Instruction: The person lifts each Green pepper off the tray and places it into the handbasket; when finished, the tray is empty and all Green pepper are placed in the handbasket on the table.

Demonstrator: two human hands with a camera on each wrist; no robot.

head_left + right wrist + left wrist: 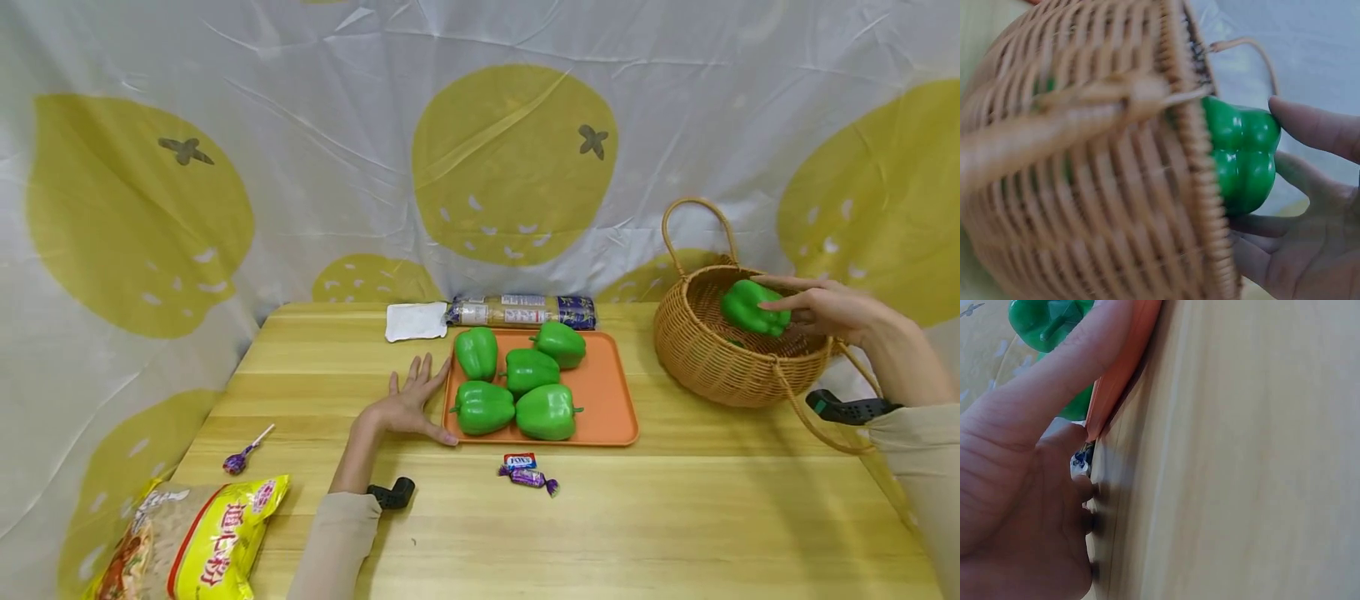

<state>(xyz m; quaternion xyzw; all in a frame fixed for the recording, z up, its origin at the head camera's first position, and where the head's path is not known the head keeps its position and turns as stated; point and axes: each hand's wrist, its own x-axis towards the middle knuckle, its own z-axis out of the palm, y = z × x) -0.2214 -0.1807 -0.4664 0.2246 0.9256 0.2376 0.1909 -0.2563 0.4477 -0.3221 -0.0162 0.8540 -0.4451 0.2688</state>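
Note:
My right hand [832, 308] grips a green bell pepper [750, 307] at the mouth of a wicker basket [712, 362]. In the right wrist view, the thumb and fingers hold the pepper's lobed end [1244, 159] while its other end dips behind the woven rim. Bits of green show through the basket weave. With fingers spread, my left hand [408, 407] rests on the table against the left side of an orange tray [607, 392], thumb at its front corner. Several green bell peppers [546, 412] lie on that tray.
Behind the tray are a long clear packet [521, 312] and a white packet [417, 321]. Two wrapped candies [527, 475] lie in front. A lollipop [238, 458] and a yellow food bag [202, 537] are at the left. The basket's handle [806, 421] hangs over its front right.

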